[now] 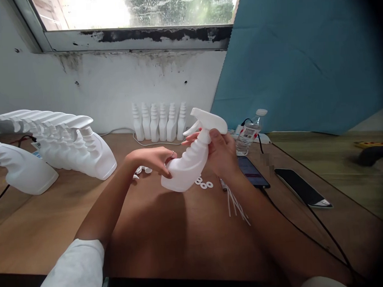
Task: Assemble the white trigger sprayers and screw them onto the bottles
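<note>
A white spray bottle (187, 166) with its trigger head on is held up over the table, tilted to the right. My left hand (156, 159) grips the bottle's lower body, thumb on the near side. Around the neck, just under the trigger head (209, 120), my right hand (221, 153) is closed; its thumb presses by the collar and some fingers pass behind. On the table below lie several small white ring washers (204, 185). Beside my right wrist are thin white tubes (236, 204). Small white caps or parts (145, 169) lie behind my left hand, partly hidden.
Several spray bottles with heads (97, 153) stand in a row at the left, another (29, 170) nearer. Headless bottles (162, 123) line the wall. At the right are a water bottle (247, 135), a phone (252, 170), a second phone-like device (301, 188) and black cables (291, 219).
</note>
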{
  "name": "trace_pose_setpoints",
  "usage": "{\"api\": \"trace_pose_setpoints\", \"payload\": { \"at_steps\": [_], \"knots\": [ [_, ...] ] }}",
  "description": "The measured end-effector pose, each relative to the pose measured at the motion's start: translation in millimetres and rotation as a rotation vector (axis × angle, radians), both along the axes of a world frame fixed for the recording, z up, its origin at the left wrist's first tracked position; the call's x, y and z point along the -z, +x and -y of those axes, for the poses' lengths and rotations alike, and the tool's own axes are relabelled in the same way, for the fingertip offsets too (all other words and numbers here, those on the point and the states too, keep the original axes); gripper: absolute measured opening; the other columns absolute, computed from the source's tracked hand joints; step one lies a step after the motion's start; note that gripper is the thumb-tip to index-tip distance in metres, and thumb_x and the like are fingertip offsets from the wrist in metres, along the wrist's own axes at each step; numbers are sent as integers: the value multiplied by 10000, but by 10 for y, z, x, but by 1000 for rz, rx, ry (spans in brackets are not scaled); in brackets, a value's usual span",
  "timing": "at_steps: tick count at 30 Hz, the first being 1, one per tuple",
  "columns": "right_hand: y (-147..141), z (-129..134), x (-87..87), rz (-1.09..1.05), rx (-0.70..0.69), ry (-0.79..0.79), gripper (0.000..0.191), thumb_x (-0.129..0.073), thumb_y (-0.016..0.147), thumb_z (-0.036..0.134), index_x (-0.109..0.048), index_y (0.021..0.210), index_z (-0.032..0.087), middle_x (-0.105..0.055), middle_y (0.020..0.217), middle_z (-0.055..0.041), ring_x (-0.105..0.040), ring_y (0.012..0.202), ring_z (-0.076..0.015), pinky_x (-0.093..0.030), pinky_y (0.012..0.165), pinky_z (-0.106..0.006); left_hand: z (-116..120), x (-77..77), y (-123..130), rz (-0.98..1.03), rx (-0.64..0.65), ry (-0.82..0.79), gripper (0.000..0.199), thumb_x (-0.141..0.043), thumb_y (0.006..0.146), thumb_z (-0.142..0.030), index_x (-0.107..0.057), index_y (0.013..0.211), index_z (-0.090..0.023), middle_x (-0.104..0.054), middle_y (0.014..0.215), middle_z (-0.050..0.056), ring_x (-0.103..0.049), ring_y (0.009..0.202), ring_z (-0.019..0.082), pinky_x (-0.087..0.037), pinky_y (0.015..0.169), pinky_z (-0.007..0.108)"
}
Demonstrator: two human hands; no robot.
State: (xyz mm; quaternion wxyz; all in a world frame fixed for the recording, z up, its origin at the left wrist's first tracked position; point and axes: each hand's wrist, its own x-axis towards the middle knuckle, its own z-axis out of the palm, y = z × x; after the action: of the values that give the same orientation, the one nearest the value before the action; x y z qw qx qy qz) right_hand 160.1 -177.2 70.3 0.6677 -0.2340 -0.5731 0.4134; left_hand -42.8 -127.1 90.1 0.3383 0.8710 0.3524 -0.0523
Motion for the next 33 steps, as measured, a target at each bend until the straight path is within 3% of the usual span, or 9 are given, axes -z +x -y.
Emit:
{"api": "trace_pose_setpoints", "payload": {
  "at_steps": [3,5,8,12,14,20,24,29,33],
  "knots": [
    [-110,-23,153,-43,-27,-51,338,-652,834,520,-570,940,209,-699,828,-40,-699,747,-190,-561,624,-310,-58,94,58,-40,37,-22,386,-742,631,-373,-584,936,-196,-609,769,-1,-565,627,153,-366,508,230],
    [-129,-32,228,-40,-21,-63,330,-662,834,504,-570,958,213,-692,820,-28,-689,738,-177,-558,618,-299,-86,119,57,34,58,-53,419,-752,646,-398,-598,978,-193,-638,861,21,-608,729,172,-413,560,230],
    [-132,-44,281,-31,-20,-54,322,-656,846,492,-585,997,216,-683,808,-24,-678,738,-168,-555,626,-294,-79,64,10,373,55,-30,505,-739,718,-424,-582,1138,-194,-658,1036,63,-640,929,198,-491,706,249],
    [-159,-47,286,17,-98,-80,305,-642,859,492,-609,942,200,-678,847,-41,-666,746,-167,-550,651,-306,32,-82,-16,947,-53,207,522,-640,839,-474,-532,1280,-215,-644,1149,93,-633,1032,191,-526,818,283],
    [-171,-34,281,52,-127,-95,308,-642,856,497,-609,903,194,-674,863,-48,-659,761,-171,-545,656,-310,105,-125,19,1079,-108,341,486,-665,825,-481,-588,1228,-221,-653,1146,85,-626,1062,190,-531,831,280],
    [-176,30,279,114,-215,-67,325,-637,856,492,-611,963,187,-657,947,-75,-635,832,-192,-535,712,-335,232,-125,137,1117,-233,488,246,-688,841,-388,-723,998,-202,-723,965,52,-673,891,149,-541,752,263],
    [-227,50,246,120,-122,-54,355,-732,788,447,-562,986,206,-628,857,-30,-602,762,-162,-521,702,-329,240,-145,133,1095,-227,460,240,-705,830,-373,-729,993,-198,-729,938,45,-676,835,136,-549,717,253],
    [-257,62,187,115,-163,-73,433,-718,779,503,-523,1044,222,-628,835,-17,-605,719,-163,-513,667,-334,208,-149,107,1077,-220,428,261,-706,827,-387,-724,996,-189,-730,940,47,-663,753,114,-550,671,241],
    [-232,84,174,146,-95,-103,435,-766,753,434,-527,1040,212,-618,758,3,-581,622,-138,-494,598,-302,218,-140,97,1050,-209,403,287,-697,829,-413,-718,995,-180,-731,939,55,-657,719,106,-550,648,234]
  ]
}}
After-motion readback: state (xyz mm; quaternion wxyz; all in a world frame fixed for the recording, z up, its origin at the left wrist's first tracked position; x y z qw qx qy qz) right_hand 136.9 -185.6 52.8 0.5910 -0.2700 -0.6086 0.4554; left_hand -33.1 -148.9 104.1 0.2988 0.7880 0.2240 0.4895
